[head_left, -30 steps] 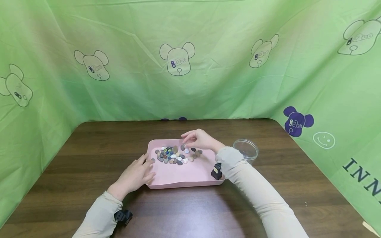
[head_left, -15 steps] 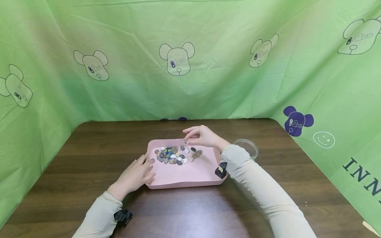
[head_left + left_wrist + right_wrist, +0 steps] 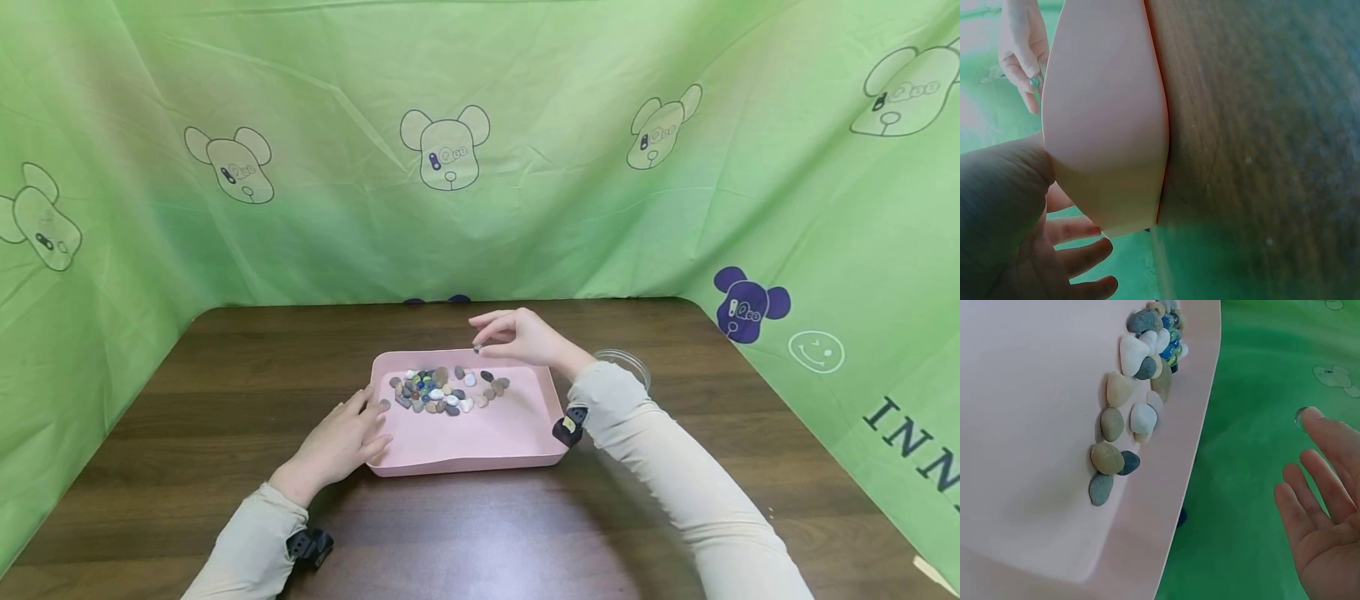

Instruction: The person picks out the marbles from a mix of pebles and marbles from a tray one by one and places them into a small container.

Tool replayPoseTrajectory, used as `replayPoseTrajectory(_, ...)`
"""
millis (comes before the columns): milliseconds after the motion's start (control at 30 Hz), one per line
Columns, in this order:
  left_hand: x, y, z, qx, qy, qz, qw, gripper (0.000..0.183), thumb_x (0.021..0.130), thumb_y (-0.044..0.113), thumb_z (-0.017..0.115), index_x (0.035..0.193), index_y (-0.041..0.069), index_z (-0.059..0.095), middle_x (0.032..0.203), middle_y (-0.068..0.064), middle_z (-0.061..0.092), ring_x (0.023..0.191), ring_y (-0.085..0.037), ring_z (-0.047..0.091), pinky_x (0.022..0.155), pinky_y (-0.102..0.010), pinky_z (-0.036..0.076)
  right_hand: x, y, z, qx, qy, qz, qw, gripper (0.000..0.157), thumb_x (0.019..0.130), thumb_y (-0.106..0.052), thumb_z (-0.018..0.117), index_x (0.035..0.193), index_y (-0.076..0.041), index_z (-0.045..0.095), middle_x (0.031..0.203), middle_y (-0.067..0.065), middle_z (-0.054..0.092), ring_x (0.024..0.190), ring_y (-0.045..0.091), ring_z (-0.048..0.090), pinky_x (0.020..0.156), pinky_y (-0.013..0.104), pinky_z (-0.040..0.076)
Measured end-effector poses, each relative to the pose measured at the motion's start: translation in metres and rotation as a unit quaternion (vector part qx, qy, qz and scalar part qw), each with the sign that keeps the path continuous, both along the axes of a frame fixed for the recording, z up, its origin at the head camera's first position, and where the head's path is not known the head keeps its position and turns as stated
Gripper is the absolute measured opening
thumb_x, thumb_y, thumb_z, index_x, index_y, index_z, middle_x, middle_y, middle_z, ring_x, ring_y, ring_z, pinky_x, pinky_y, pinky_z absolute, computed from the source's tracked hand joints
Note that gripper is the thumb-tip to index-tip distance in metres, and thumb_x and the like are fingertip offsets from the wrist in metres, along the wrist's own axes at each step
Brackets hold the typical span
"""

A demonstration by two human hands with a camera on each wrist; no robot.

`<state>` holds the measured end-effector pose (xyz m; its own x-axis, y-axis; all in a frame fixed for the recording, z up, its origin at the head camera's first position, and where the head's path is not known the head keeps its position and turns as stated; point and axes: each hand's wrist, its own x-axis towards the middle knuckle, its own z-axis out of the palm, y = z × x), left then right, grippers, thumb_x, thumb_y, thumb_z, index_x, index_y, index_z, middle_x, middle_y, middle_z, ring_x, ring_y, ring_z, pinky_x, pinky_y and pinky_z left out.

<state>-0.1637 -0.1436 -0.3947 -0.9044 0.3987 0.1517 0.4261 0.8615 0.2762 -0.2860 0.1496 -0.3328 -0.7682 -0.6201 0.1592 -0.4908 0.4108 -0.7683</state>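
A pink tray [image 3: 450, 442] holds pebbles [image 3: 480, 402] in grey, white and tan, with blue and green glass marbles [image 3: 424, 388] among them at the back left. My right hand [image 3: 525, 337] is above the tray's back rim and pinches a clear greenish marble [image 3: 1300, 419] between thumb and fingertip. The same marble [image 3: 1036, 81] shows in the left wrist view. With its fingers spread and relaxed, my left hand [image 3: 341, 442] rests at the tray's left rim, beside a lone grey pebble [image 3: 386, 403].
A clear round container [image 3: 626, 367] stands right of the tray, partly hidden behind my right sleeve. The dark wooden table [image 3: 247, 375] ends at a green curtain [image 3: 330, 233] at the back and sides.
My right hand has risen from the pebbles, moving up and to the right past the tray's back rim with the marble pinched. The left hand has stayed in place.
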Motion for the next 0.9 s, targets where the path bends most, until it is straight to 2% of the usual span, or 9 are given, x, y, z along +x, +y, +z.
replayPoseTrajectory(200,0.0,0.0,-0.001,0.003,-0.002,0.001,1.0,0.044,0.087,0.025,0.061,0.123,-0.001,0.057,0.138,-0.03,0.042,0.126,-0.043,0.045,0.103,-0.056,0.037,0.003,0.005,0.004,0.001,0.004,-0.005,1.0,0.016,0.079,0.0,0.069,0.095,0.004,0.071,0.131,0.02,0.056,0.125,0.032,0.051,0.099,0.032,0.046)
replayPoseTrajectory(533,0.0,0.001,-0.001,0.007,-0.001,0.0,1.0,0.045,0.087,0.026,0.062,0.122,-0.001,0.057,0.138,-0.031,0.042,0.124,-0.044,0.046,0.103,-0.057,0.038,0.007,0.014,0.01,0.0,0.01,-0.014,1.0,0.018,0.08,-0.003,0.07,0.097,0.005,0.07,0.132,0.017,0.056,0.125,0.031,0.052,0.098,0.026,0.046)
replayPoseTrajectory(767,-0.001,0.001,0.0,0.002,-0.006,0.002,1.0,0.045,0.087,0.026,0.061,0.123,-0.001,0.057,0.139,-0.03,0.041,0.126,-0.043,0.045,0.103,-0.056,0.037,0.012,0.025,0.013,0.001,0.014,-0.018,1.0,0.017,0.081,-0.005,0.07,0.097,0.001,0.071,0.133,0.017,0.055,0.121,0.03,0.055,0.098,0.029,0.046)
replayPoseTrajectory(900,-0.001,0.001,0.0,0.002,-0.009,0.003,1.0,0.046,0.087,0.027,0.062,0.124,0.0,0.057,0.139,-0.03,0.041,0.125,-0.043,0.046,0.104,-0.056,0.037,0.014,0.029,0.015,-0.002,0.015,-0.023,1.0,0.018,0.081,-0.005,0.069,0.098,0.003,0.07,0.133,0.017,0.055,0.122,0.03,0.055,0.099,0.028,0.046)
